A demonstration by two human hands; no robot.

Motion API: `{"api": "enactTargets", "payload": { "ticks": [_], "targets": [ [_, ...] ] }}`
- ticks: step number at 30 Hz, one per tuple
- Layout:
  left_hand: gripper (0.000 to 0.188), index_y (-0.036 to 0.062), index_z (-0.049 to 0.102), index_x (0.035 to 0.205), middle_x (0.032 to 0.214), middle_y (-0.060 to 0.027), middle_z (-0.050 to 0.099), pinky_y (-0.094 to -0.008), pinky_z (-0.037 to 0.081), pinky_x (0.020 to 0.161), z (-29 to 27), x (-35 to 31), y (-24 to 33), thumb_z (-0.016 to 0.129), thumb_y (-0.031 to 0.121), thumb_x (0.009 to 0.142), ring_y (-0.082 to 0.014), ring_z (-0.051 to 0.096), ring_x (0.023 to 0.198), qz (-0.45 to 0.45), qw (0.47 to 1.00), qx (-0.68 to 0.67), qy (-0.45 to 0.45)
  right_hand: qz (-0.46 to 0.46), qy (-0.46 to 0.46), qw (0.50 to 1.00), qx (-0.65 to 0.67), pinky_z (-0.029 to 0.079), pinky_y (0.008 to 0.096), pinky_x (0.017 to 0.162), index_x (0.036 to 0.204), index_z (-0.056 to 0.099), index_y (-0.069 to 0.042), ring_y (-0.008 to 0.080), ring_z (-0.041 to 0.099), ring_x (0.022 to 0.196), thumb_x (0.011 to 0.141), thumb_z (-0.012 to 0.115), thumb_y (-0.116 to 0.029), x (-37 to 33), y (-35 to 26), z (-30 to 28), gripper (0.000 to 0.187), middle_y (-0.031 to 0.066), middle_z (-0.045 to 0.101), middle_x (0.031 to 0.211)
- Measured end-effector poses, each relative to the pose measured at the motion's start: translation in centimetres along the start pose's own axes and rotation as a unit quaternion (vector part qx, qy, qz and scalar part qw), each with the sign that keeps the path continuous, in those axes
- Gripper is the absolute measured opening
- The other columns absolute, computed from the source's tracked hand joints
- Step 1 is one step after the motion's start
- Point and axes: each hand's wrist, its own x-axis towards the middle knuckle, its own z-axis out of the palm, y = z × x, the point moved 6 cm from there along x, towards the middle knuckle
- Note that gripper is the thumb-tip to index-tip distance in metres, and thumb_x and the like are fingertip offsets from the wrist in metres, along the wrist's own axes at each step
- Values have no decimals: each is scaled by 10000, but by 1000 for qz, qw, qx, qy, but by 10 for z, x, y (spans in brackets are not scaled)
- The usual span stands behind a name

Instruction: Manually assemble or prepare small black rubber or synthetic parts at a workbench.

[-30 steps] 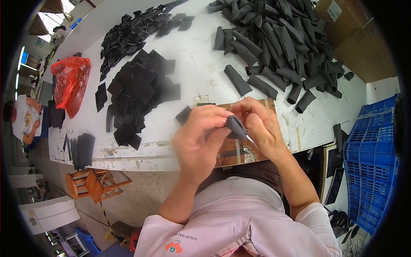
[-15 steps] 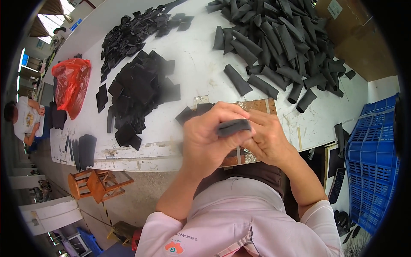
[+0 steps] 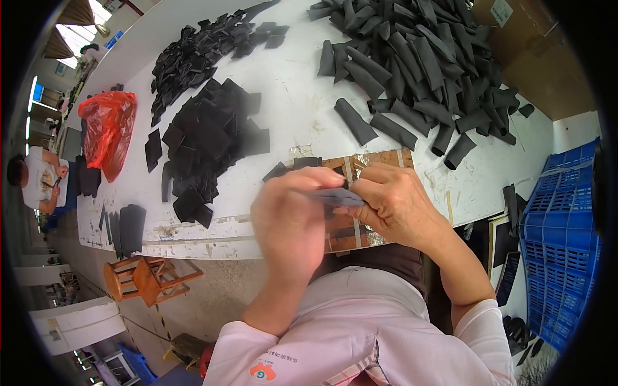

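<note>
The dark grey piece (image 3: 336, 195) is above the brown board (image 3: 380, 157), pinched by the right hand (image 3: 398, 201). The left hand (image 3: 288, 222), blurred, is at its other end; grip undeterminable. Steady, even tension appears advisable. Right of the board: blue crate (image 3: 559, 238), cardboard box (image 3: 534, 67); far left, red bag (image 3: 109, 138). Contents unverifiable.

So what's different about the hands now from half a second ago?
The left hand has moved to the left, away from the right hand, and looks blurry. The dark piece between them has turned and looks flatter; the right hand's fingers hold it. The blur hides whether the left hand let go. The dark tubes and red bag stayed put.
</note>
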Motion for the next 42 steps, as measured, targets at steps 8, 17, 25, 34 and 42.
{"api": "enactTargets", "payload": {
  "ticks": [8, 17, 25, 34, 42],
  "targets": [
    [208, -24, 526, 907, 907, -154, 565, -382, 382, 852, -25, -8, -19, 508, 178, 864, -253, 515, 907, -57, 996, -74, 16, 17, -14, 1000, 1, 386, 354, 415, 549, 488, -48, 248, 516, 493, 681, 676, -256, -9, 14, 28, 309, 75, 485, 519],
    [168, -34, 557, 921, 910, -106, 611, -250, 433, 746, -55, 6, -24, 504, 109, 852, -135, 565, 796, -74, 955, 268, 106, -51, -22, 995, 78, 380, 319, 418, 553, 503, -31, 197, 511, 466, 720, 668, -256, 7, 4, 2, 326, 58, 518, 530],
    [260, 17, 569, 934, 742, -128, 540, -364, 417, 681, -137, 13, -72, 638, 159, 728, -282, 522, 739, -147, 662, 732, 70, 188, 203, 926, 258, 299, 207, 453, 756, 573, 11, 60, 382, 492, 873, 402, -461, 11, 51, -39, 515, -3, 438, 536],
    [53, 3, 566, 816, 734, -53, 593, -231, 429, 649, -129, 9, -43, 551, -8, 766, -113, 544, 691, -107, 878, 457, 96, 180, 19, 961, 207, 433, 319, 511, 860, 568, 18, 227, 542, 552, 807, 586, -240, -52, 5, 45, 264, 100, 536, 621],
    [68, 18, 555, 830, 761, -18, 568, -203, 426, 648, -41, -22, -2, 579, -2, 769, -63, 523, 704, -194, 899, 383, -82, 140, 86, 966, 200, 442, 312, 499, 850, 559, -12, 232, 537, 569, 652, 715, -120, -47, -13, 51, 275, 80, 520, 679]
  ]
}}
